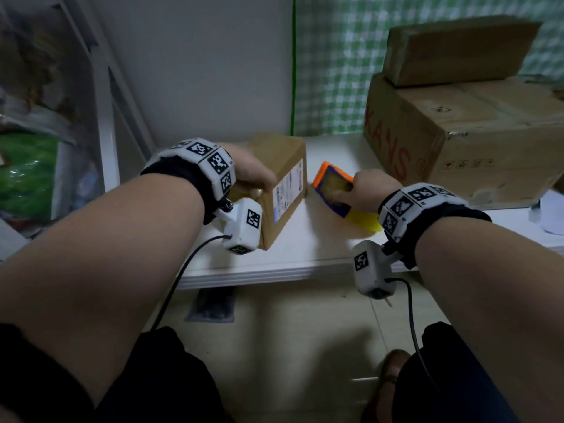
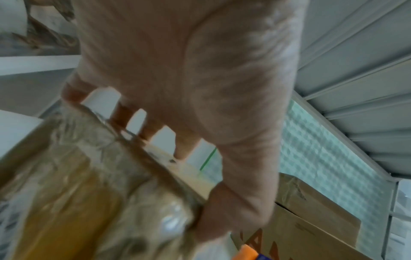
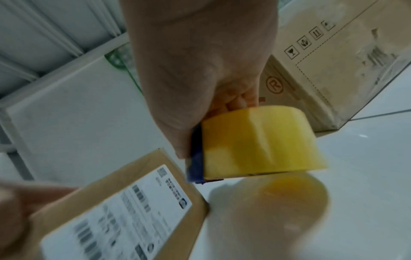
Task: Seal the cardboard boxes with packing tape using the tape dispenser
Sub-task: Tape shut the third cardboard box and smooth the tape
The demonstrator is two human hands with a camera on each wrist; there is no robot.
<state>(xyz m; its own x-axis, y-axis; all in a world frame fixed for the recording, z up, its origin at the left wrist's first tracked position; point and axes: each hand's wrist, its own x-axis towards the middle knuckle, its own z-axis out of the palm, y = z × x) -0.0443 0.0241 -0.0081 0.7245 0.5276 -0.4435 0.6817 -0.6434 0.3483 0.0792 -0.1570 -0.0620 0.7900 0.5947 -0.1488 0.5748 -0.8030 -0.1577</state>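
Hands both busy: left hand (image 1: 250, 169) gripped small box (image 1: 282, 184) at frame centre, right hand (image 1: 370, 190) curled round tape dispenser (image 1: 334, 186) just beside it, taping seemingly not yet begun.

Large cardboard box (image 1: 476, 141) shows red letters "KA'S", partly cut off, a circled R mark (image 3: 275, 85) and handling symbols (image 3: 304, 42); the white shipping label (image 1: 289, 189) on the small cardboard box (image 1: 282, 181) is too blurred to read.
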